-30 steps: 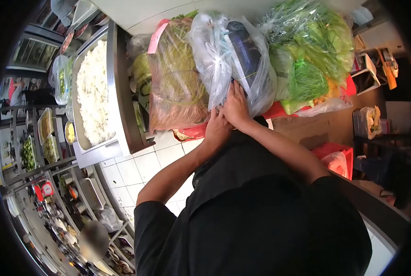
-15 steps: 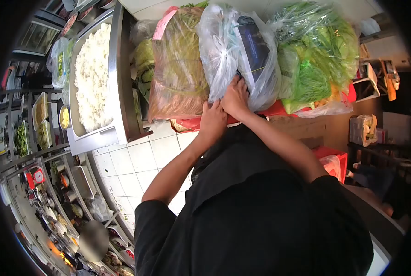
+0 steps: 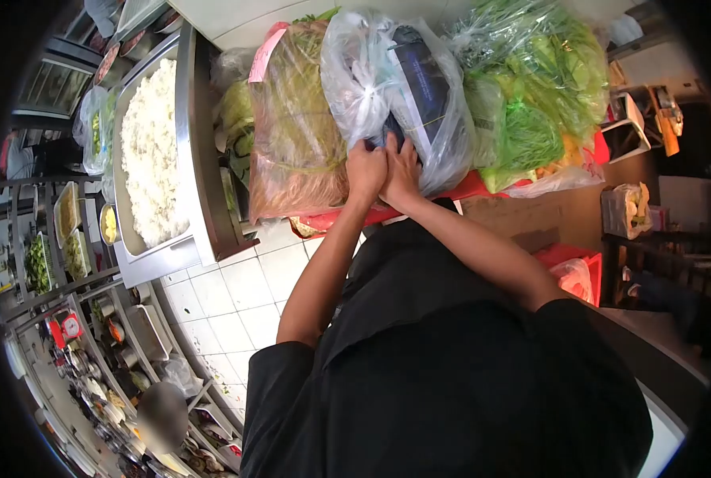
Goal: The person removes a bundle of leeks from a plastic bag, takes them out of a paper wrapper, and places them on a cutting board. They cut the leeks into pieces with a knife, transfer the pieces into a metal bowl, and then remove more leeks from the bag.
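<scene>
White floor tiles [image 3: 248, 283] show below a crinkled, see-through plastic bag [image 3: 369, 94] holding a dark, rounded packet [image 3: 423, 86]. At the bag's near edge the left hand [image 3: 366, 171] curls; just beside it, the right hand [image 3: 401, 173] lies with fingers outstretched. Whether either grips is unclear. Bagged leafy greens [image 3: 534, 131] bulge alongside; a metal tray [image 3: 131, 248] holds crumbly white food [image 3: 154, 151].
</scene>
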`<state>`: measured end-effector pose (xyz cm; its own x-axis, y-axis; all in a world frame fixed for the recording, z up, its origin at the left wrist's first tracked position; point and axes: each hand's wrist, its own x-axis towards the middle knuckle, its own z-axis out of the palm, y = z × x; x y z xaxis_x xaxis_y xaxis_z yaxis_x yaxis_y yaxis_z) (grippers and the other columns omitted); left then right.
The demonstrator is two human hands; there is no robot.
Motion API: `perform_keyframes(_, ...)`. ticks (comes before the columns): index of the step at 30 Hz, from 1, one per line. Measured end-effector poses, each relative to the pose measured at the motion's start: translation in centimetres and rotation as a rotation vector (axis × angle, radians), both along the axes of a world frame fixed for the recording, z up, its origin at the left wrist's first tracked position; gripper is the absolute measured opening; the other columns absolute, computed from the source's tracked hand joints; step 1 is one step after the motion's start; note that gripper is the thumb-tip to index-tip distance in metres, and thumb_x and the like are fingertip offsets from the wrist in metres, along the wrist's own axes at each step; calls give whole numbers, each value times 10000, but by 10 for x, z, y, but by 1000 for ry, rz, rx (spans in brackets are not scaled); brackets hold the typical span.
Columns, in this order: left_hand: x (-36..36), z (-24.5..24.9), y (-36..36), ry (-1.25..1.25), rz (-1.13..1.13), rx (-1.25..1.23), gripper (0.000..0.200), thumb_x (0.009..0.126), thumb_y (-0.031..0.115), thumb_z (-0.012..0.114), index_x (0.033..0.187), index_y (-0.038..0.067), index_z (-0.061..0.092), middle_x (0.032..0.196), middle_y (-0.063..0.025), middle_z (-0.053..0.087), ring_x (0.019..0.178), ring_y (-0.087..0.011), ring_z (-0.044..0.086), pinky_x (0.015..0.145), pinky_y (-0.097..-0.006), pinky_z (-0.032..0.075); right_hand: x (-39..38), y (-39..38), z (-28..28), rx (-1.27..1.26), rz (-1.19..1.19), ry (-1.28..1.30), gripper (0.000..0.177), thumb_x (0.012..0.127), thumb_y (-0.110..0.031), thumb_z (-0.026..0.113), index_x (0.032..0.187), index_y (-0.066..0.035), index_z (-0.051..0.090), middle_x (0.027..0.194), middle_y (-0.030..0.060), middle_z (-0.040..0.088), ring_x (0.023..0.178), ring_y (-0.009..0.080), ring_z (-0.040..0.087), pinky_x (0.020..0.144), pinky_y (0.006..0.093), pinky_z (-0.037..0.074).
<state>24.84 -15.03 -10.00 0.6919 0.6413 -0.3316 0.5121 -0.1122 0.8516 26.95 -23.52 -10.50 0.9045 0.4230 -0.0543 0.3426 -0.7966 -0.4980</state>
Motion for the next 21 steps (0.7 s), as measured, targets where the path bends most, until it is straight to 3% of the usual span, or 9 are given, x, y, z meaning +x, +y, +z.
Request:
perform_keyframes(1, 6, -21, 0, -20, 48, 5, 418, 825, 205, 619, 1084, -122, 645, 1063, -326, 675, 1027, -404, 670, 902, -420, 500, 3, 2, 2, -11, -26, 55, 739, 818, -222, 689, 1449, -51, 345, 1328, 244, 472, 1273, 439, 435, 1022, 600, 352)
perform_keyframes(4, 15, -59, 6, -225, 168, -391, 404, 866, 234, 640, 1058, -121, 644, 996, -227, 695, 876, -286, 664, 786, -394, 527, 19, 13, 3, -32, -81, 181, 716, 850, -211, 660, 1468, -63, 329, 1419, 227, 456, 1344, 431, 402, 1066, 599, 328)
perform_keyframes(7, 24, -58, 18, -158, 188, -648, 493, 843, 257, 691, 1147, -119, 599, 1067, -224, 660, 899, -291, 653, 796, -397, 531, 22, 11, 6, -77, -58, 215, 673, 885, -200, 631, 1468, -45, 333, 1471, 197, 465, 1360, 400, 421, 1103, 588, 314)
perform_keyframes(10, 26, -19, -1, -164, 244, -636, 599, 807, 256, 737, 1212, -136, 534, 1114, -236, 635, 936, -292, 647, 819, -397, 534, 33, 4, 5, -16, -46, 328, 665, 887, -189, 623, 1465, -35, 332, 1415, 208, 520, 1303, 403, 487, 1099, 576, 328)
perform_keyframes(14, 29, 6, -2, -125, 231, -595, 594, 790, 246, 755, 1205, -114, 530, 1138, -234, 631, 984, -296, 646, 829, -383, 540, 36, 3, -8, 2, -30, 93, 642, 892, -259, 634, 1388, 42, 359, 1277, 267, 587, 1209, 416, 556, 1022, 528, 429)
perform_keyframes(17, 34, -14, 1, -199, 181, -699, 543, 821, 245, 736, 1201, -94, 548, 1154, -197, 642, 982, -277, 654, 831, -367, 538, 49, 16, -18, -5, -54, 223, 587, 916, -266, 601, 1347, 61, 375, 1248, 282, 587, 1169, 418, 577, 985, 491, 464)
perform_keyframes(21, 29, -33, 14, -297, 142, -852, 552, 802, 276, 744, 1182, -91, 582, 1124, -202, 666, 976, -273, 660, 833, -364, 530, 43, 33, -29, -99, -178, -31, 479, 936, -223, 560, 1312, 38, 418, 1226, 281, 591, 1148, 424, 587, 971, 489, 472)
